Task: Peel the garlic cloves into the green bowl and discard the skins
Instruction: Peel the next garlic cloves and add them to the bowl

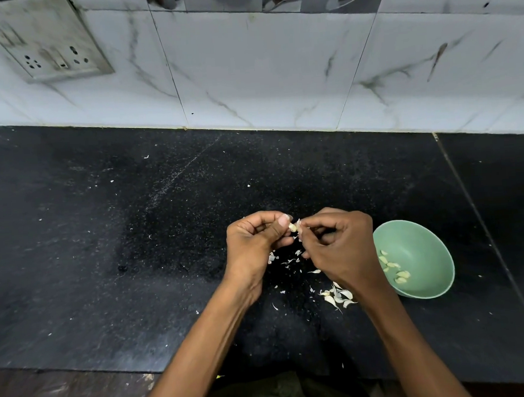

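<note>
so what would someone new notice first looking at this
Probably the two hands meeting over the middle of the black countertop: the left hand pinches a small garlic clove while the right hand picks at its skin. Next, the green bowl just right of the right hand, holding several peeled cloves. Pale garlic skins lie scattered on the counter below the hands.

Dim, even light; soft glare on wall tiles (262, 69); wide-angle bending at edges; focus sharp
</note>
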Motion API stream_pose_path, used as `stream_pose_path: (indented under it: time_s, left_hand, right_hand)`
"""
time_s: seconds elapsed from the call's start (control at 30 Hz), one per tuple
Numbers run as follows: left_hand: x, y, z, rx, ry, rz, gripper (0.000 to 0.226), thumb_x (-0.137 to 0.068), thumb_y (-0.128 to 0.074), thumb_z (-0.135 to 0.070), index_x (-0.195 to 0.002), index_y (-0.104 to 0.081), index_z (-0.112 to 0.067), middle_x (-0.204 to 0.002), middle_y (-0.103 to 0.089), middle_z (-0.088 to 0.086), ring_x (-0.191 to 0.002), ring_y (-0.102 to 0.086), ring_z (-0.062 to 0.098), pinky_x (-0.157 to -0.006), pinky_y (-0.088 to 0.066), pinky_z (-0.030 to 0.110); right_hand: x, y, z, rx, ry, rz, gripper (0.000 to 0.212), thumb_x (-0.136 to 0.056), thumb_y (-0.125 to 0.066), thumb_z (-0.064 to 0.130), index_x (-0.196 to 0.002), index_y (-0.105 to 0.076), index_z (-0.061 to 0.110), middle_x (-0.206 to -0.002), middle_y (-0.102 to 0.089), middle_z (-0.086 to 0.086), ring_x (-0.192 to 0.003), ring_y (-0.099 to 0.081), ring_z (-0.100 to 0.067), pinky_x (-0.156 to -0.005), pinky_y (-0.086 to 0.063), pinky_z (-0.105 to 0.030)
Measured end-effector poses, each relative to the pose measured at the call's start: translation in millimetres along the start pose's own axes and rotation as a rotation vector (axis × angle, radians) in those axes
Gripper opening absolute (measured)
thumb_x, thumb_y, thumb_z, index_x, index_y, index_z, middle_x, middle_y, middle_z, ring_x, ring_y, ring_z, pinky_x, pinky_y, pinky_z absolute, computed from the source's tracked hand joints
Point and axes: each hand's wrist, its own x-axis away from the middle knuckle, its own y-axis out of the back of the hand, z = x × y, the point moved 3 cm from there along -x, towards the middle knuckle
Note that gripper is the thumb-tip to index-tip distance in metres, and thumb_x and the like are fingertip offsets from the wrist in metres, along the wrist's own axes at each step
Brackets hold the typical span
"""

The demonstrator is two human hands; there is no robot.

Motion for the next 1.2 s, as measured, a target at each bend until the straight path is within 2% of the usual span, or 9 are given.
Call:
stream_pose_path:
  time_s: [0.27, 0.43, 0.57, 0.77, 0.83, 0.93, 1.0, 1.1, 1.2]
  left_hand:
    - [3.4, -3.3, -0.2, -0.036, -0.004, 0.032, 0.009, -0.089, -0.066, 0.005, -0.091, -0.074, 0.0, -0.082, -0.075, 0.009, -0.074, -0.069, 0.016, -0.07, -0.061, 0.023]
    - [4.0, -3.2, -0.6, -0.05, -0.004, 0.036, 0.009, -0.09, -0.066, 0.004, -0.092, -0.074, 0.0, -0.082, -0.075, 0.007, -0.076, -0.069, 0.015, -0.072, -0.06, 0.028]
    - [5.4, -3.9, -0.8, -0.063, -0.002, 0.029, 0.009, -0.089, -0.067, 0.004, -0.091, -0.075, -0.001, -0.084, -0.075, 0.009, -0.077, -0.069, 0.017, -0.073, -0.059, 0.03]
    - [4.7, -0.1, -1.2, -0.11, -0.057, -0.018, 0.009, -0.088, -0.07, 0.003, -0.09, -0.077, -0.002, -0.087, -0.076, 0.014, -0.076, -0.069, 0.017, -0.068, -0.059, 0.028]
    - [5.0, 0.7, -1.8, -0.136, -0.084, -0.014, 0.01, -0.087, -0.07, 0.003, -0.089, -0.077, -0.004, -0.088, -0.077, 0.013, -0.077, -0.069, 0.017, -0.068, -0.059, 0.029]
    - [4.6, 0.8, -3.7, -0.205, -0.162, -0.012, 0.014, -0.087, -0.071, 0.004, -0.087, -0.078, -0.008, -0.087, -0.078, 0.009, -0.079, -0.071, 0.018, -0.07, -0.057, 0.026]
    - [4.3, 0.5, -5.2, -0.259, -0.219, -0.006, 0.016, -0.087, -0.071, 0.004, -0.087, -0.078, -0.011, -0.088, -0.078, 0.005, -0.084, -0.073, 0.017, -0.076, -0.056, 0.025]
    - [4.4, -0.1, -5.6, -0.255, -0.221, 0.014, 0.012, -0.089, -0.07, 0.001, -0.094, -0.078, -0.008, -0.092, -0.078, 0.005, -0.091, -0.074, 0.018, -0.082, -0.058, 0.03]
    - [5.4, -1.1, -5.2, -0.206, -0.16, 0.022, 0.012, -0.087, -0.074, -0.001, -0.096, -0.077, -0.007, -0.091, -0.076, 0.014, -0.083, -0.07, 0.02, -0.074, -0.059, 0.03]
  right_hand:
    - [-1.4, 2.7, -2.5, -0.026, -0.108, -0.011, 0.013, -0.085, -0.077, 0.0, -0.085, -0.081, 0.012, -0.073, -0.073, 0.006, -0.054, -0.072, -0.014, -0.049, -0.059, -0.029]
    - [-1.4, 1.8, -2.0, -0.056, -0.143, -0.004, 0.018, -0.087, -0.073, -0.004, -0.08, -0.078, 0.012, -0.068, -0.073, 0.002, -0.049, -0.07, -0.018, -0.048, -0.059, -0.035]
    - [-1.8, 2.0, -2.5, -0.079, -0.175, 0.026, 0.017, -0.088, -0.07, -0.004, -0.08, -0.075, 0.01, -0.068, -0.071, -0.002, -0.05, -0.069, -0.018, -0.046, -0.052, -0.022]
    - [-1.0, -1.8, -1.0, 0.058, -0.047, 0.07, 0.011, -0.088, -0.075, 0.009, -0.081, -0.072, 0.016, -0.073, -0.063, 0.016, -0.06, -0.064, -0.017, -0.054, -0.059, -0.044]
    - [-1.4, -1.9, 0.2, 0.094, -0.019, 0.078, 0.012, -0.089, -0.075, 0.008, -0.081, -0.071, 0.016, -0.075, -0.062, 0.017, -0.062, -0.062, -0.013, -0.054, -0.057, -0.034]
    - [-2.6, -4.0, 3.4, 0.199, 0.018, 0.134, 0.01, -0.092, -0.071, 0.011, -0.084, -0.067, 0.016, -0.078, -0.061, 0.013, -0.067, -0.059, -0.01, -0.057, -0.04, -0.015]
    - [-2.6, -6.7, 2.3, 0.227, -0.001, 0.17, 0.009, -0.095, -0.067, 0.014, -0.087, -0.065, 0.017, -0.081, -0.06, 0.012, -0.07, -0.059, -0.008, -0.059, -0.038, -0.013]
    - [-1.8, -9.7, 0.6, 0.191, -0.056, 0.179, 0.008, -0.098, -0.063, 0.015, -0.091, -0.065, 0.018, -0.082, -0.06, 0.013, -0.071, -0.061, -0.009, -0.059, -0.048, -0.022]
    - [-2.2, -10.9, 2.0, 0.247, -0.059, 0.179, 0.008, -0.098, -0.06, 0.014, -0.091, -0.063, 0.018, -0.082, -0.06, 0.012, -0.074, -0.058, -0.006, -0.061, -0.038, -0.014]
